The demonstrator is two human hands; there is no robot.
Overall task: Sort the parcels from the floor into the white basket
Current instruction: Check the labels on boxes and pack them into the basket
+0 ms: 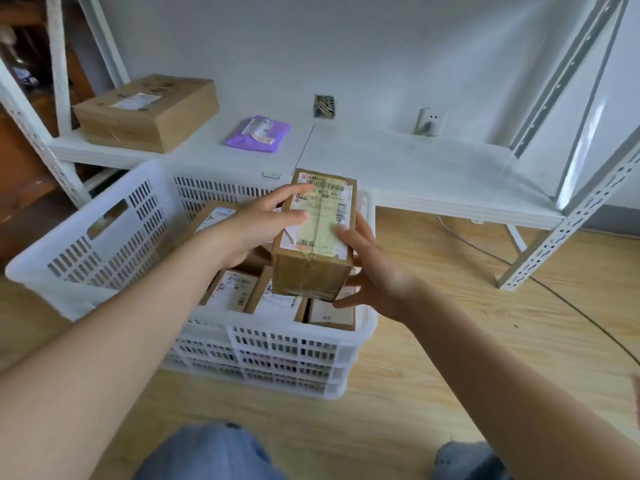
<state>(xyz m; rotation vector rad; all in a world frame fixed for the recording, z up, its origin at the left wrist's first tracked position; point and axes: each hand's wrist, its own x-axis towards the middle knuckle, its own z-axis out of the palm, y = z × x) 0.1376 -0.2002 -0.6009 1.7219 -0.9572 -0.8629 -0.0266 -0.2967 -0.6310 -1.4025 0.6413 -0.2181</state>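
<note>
Hands gripped one taped parcel [313, 233] from both sides, left hand [256, 226] and right hand [374, 275], above the white basket [104, 251], over parcels already inside. Placing was underway; next, it needed lowering into a gap.

Labelled cardboard parcels [277, 303] pack the near end of the white basket [104, 244], leaving little open floor inside it. A low white shelf [415, 161] and slotted steel uprights [568, 216] close off the far side. Bare wooden floor [467, 323] lies open to the basket's right, crossed by a thin cable [554, 292].
</note>
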